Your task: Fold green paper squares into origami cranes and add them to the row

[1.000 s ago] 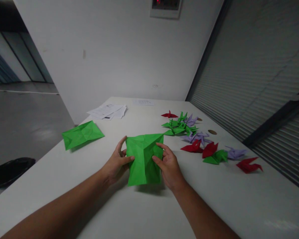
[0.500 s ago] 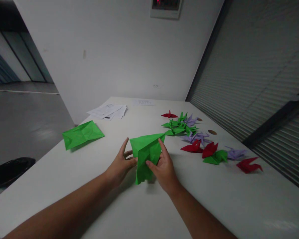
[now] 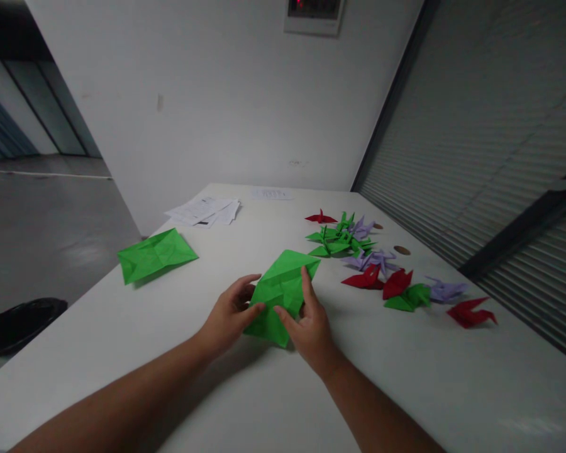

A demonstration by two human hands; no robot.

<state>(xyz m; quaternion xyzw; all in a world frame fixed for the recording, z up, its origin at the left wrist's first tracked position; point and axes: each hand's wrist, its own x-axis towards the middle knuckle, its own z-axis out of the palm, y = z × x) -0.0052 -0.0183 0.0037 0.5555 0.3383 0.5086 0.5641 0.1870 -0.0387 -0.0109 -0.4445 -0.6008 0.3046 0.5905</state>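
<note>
A creased sheet of green paper (image 3: 280,289) is held between my two hands, tilted above the white table. My left hand (image 3: 231,311) grips its left edge, thumb on the front face and fingers curled behind. On the right side, my right hand (image 3: 311,324) pinches it, with the thumb on the front, the index finger along the right edge and the other fingers hidden behind. Fold lines cross the paper's surface. Another creased green sheet (image 3: 158,253) lies on the table's left edge, apart from my hands.
Several folded paper cranes in green (image 3: 334,242), purple (image 3: 446,290) and red (image 3: 471,313) lie along the table's right side. Printed papers (image 3: 205,211) are at the back left. A black bin (image 3: 21,327) stands on the floor at left. Window blinds (image 3: 490,138) border the right.
The green paper has opened out from a folded, hanging shape to a flatter, diamond-like one. My left hand's fingers have closed on its left edge; my right hand keeps its hold.
</note>
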